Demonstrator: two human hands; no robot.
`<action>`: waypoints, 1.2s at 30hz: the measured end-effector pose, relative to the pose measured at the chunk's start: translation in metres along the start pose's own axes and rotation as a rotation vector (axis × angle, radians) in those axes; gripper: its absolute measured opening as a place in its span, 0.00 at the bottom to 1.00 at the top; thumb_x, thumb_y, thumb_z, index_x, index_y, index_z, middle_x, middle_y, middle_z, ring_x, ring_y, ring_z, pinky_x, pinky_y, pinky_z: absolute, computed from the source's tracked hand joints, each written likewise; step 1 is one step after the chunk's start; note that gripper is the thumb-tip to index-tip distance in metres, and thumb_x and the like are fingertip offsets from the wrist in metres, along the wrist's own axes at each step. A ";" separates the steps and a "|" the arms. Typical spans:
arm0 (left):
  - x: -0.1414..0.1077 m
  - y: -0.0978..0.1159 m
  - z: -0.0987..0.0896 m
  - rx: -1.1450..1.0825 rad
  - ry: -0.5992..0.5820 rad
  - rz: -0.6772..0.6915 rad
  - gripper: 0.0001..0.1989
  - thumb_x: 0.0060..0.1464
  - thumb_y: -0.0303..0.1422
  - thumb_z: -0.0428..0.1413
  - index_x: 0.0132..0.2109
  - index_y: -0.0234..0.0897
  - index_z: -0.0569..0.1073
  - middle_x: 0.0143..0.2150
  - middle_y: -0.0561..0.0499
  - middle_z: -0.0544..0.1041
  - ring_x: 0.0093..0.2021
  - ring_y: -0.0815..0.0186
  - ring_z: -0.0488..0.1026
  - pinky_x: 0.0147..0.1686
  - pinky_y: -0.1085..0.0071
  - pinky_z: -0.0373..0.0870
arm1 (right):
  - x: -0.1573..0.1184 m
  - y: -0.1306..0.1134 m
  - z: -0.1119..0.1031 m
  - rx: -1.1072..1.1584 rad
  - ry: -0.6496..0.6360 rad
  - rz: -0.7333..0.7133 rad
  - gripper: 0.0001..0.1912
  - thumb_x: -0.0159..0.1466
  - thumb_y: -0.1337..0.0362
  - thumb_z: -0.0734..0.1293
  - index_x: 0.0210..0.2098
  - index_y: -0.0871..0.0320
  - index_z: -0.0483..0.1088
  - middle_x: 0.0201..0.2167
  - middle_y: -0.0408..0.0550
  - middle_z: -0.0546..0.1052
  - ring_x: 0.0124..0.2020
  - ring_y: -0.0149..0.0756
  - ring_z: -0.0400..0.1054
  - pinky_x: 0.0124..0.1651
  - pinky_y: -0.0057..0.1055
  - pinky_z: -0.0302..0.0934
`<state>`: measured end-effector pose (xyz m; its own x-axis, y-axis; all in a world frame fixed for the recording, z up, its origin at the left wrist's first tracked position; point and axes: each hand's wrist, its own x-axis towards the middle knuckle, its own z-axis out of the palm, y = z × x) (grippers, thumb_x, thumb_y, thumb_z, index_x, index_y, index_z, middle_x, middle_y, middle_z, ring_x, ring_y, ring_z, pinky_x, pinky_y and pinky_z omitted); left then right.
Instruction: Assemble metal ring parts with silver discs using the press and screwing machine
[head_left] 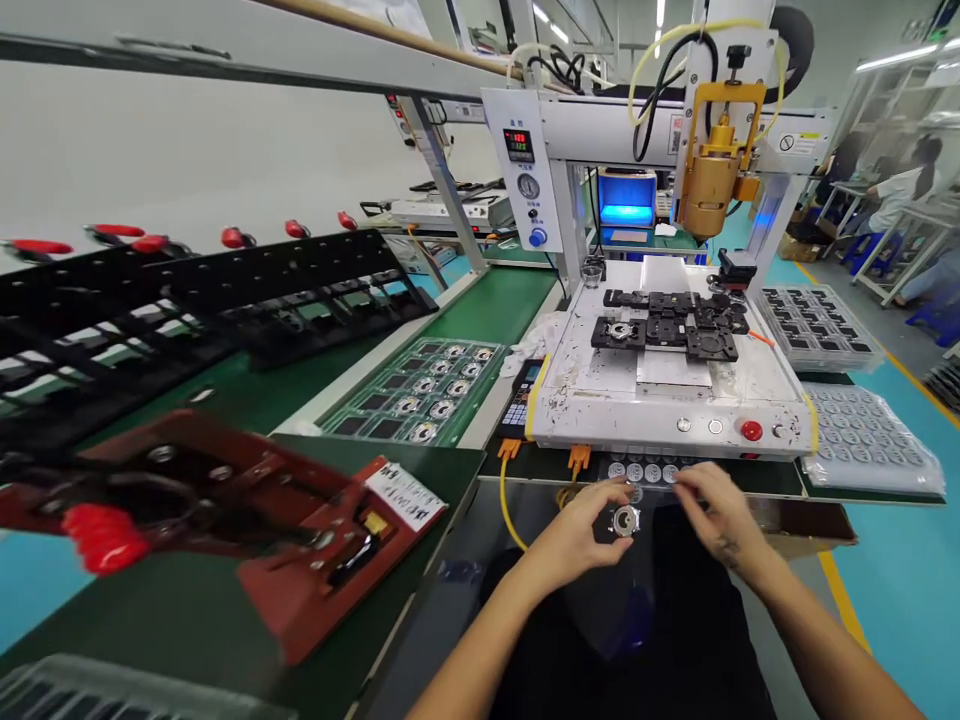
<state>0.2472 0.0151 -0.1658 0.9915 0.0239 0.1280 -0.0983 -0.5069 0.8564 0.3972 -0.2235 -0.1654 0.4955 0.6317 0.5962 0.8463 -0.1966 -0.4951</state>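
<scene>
- The left hand (574, 535) pinches a round part (624, 520) by its edge between thumb and fingers, near the middle of the scene, above the person's dark lap (697, 610).
- The right hand (724, 520) sits just to the right, thumb and fingers bent and fairly close together; whether anything lies between them cannot be told.
- Pale discs (654, 473) lie in rows just beyond the hands, at the near edge of the machine (600, 425), partly covered by the fingers.
- The main risk seems to be a drop: the grip takes only the rim, so a slip of the thumb could send the part to the lap or floor.
- Fingertips straying inward could smudge or scratch the part's middle (its finer detail is too small to make out).
- The right hand's fingers, so near the discs, could nudge them out of their rows if the wrist swings carelessly.
- The yellow cable (511, 510) hangs left of the left arm; a sleeve-less elbow drifting that way might snag it.
- The red button (751, 430) stands beyond the right hand, where a careless reach could knock it.
</scene>
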 end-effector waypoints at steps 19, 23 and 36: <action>0.018 -0.019 0.001 0.045 -0.064 -0.003 0.17 0.52 0.28 0.66 0.48 0.40 0.72 0.68 0.39 0.75 0.75 0.51 0.63 0.77 0.48 0.46 | -0.046 0.013 0.066 0.132 -0.212 -0.118 0.13 0.76 0.64 0.63 0.48 0.53 0.81 0.45 0.54 0.83 0.44 0.46 0.77 0.45 0.42 0.70; 0.019 -0.013 0.005 0.089 0.000 0.019 0.17 0.52 0.29 0.66 0.48 0.39 0.72 0.65 0.39 0.77 0.73 0.49 0.67 0.76 0.46 0.50 | -0.045 -0.005 0.036 0.196 -0.112 0.106 0.10 0.77 0.63 0.63 0.47 0.55 0.76 0.45 0.55 0.81 0.47 0.45 0.77 0.49 0.40 0.72; -0.024 0.057 0.022 -0.916 0.286 -0.421 0.28 0.50 0.35 0.73 0.52 0.36 0.70 0.43 0.49 0.80 0.38 0.63 0.82 0.40 0.68 0.80 | 0.008 -0.058 -0.008 0.849 -0.203 0.833 0.24 0.64 0.43 0.77 0.39 0.59 0.74 0.23 0.42 0.72 0.22 0.30 0.64 0.28 0.29 0.60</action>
<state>0.2200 -0.0331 -0.1304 0.9153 0.3100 -0.2572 0.1046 0.4337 0.8950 0.3534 -0.2127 -0.1271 0.7242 0.6666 -0.1766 -0.1546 -0.0926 -0.9836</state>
